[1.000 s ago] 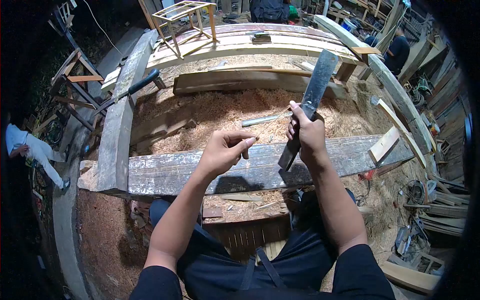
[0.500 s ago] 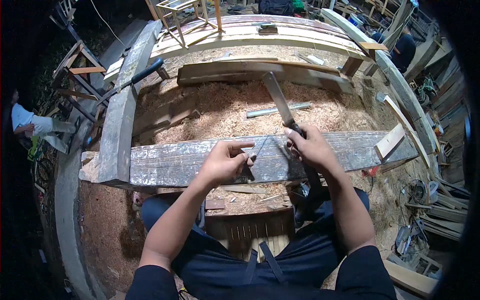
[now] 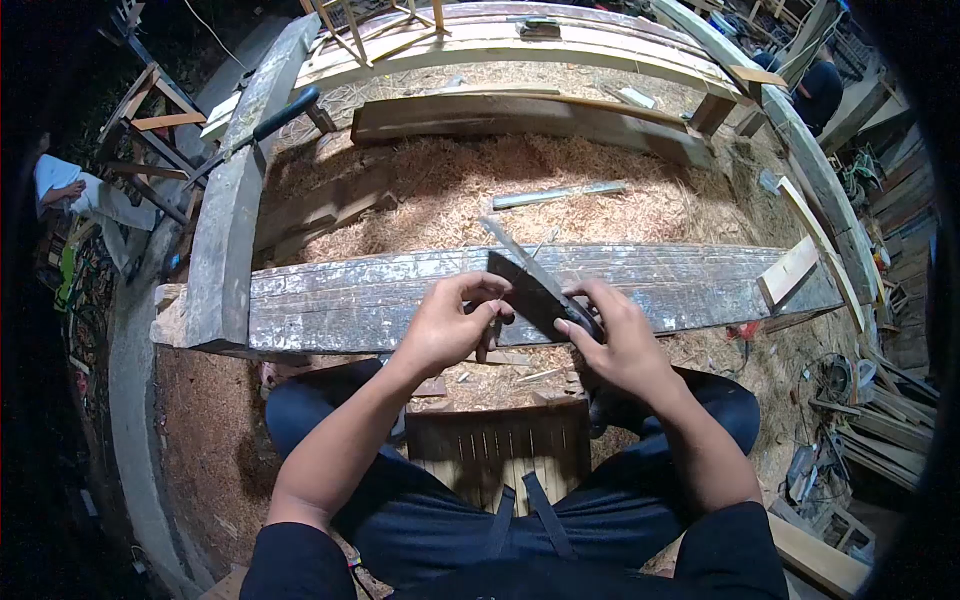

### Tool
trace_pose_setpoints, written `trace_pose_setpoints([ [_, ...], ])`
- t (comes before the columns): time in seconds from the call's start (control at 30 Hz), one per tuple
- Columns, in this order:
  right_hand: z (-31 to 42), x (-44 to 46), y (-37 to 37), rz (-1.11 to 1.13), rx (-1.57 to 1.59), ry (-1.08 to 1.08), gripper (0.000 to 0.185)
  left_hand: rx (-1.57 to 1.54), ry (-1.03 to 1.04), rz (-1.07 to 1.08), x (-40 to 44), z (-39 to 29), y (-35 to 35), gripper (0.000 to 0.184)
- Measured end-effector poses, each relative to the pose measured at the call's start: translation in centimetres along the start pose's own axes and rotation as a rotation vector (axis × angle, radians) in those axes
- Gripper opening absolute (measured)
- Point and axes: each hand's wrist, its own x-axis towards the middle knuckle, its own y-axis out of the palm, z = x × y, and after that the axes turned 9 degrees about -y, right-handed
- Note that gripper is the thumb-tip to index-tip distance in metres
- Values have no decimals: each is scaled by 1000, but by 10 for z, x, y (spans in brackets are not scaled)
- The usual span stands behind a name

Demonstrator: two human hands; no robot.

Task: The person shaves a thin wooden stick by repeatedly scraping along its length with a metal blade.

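Observation:
My right hand [image 3: 625, 340] is closed around the dark handle [image 3: 585, 322] of a knife with a long, flat, straight blade [image 3: 525, 258]. The blade slants up and to the left, over the worn, paint-spotted wooden beam [image 3: 390, 290] in front of me. A dark shape, which looks like the blade's shadow, lies under it. My left hand [image 3: 447, 325] is left of the knife, fingers curled and thumb pressed to them near the blade. Whatever is between those fingers is too small to tell.
A long-bladed tool with a black handle [image 3: 285, 112] rests across the left beam [image 3: 228, 235]. Boards [image 3: 530, 125] lie among wood shavings beyond. A pale offcut [image 3: 788, 272] sits at the beam's right end. One person [image 3: 60, 185] is at left, another [image 3: 822, 92] at upper right.
The knife has come down and tipped to the left, its blade now beside my left hand. My left index finger, stretched out before, has curled in.

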Motion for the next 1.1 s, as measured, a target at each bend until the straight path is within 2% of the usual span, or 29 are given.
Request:
trace_pose_setpoints([
  [0.07,5,-7,-2,2,-8,14,34,-85,4,65,-2,2,0,33],
  [0.33,7,-28,3,14,-29,11,39,29,-23,44,-13,-4,-1,36],
  [0.4,6,-30,2,41,-51,16,40,95,-96,44,-19,-11,-3,34],
  [0.5,10,-32,-3,90,-136,54,41,169,-74,79,-23,-9,-7,32],
  [0.7,18,-36,3,101,-168,-20,40,166,-65,3,-21,-3,1,22],
  [0.83,15,-41,6,114,-141,7,43,143,-93,-32,-22,-1,4,20],
  [0.9,15,-40,2,125,-112,33,43,112,33,-82,-16,14,5,19],
  [0.97,13,-41,3,90,-195,33,43,87,52,-87,-14,20,6,17],
  [1.1,18,-45,7,144,-164,8,44,88,86,-115,-13,22,8,14],
])
